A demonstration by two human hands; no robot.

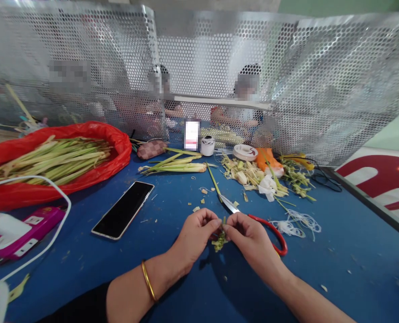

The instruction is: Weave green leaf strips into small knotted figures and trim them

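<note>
Between my two hands is a small green piece of woven plant strips [219, 242], pinched by the fingertips. My left hand [195, 237], with a gold bangle [148, 280] at its wrist, grips it from the left. From the other side my right hand [249, 237] pinches its upper part; the fingers cover much of it. Red-handled scissors [276, 231] lie just beyond my right hand, blades partly in view. Cut green stalks [179, 167] rest farther back. White string [298, 223] lies in a loose tangle to the right.
A red plastic bag [118, 134] full of long leaves stands left, near a black phone [123, 211] and a purple power strip [27, 233]. Plant scraps [241, 172] and a tape roll [245, 152] lie at the back. Behind a perforated metal screen [206, 49] sit two people.
</note>
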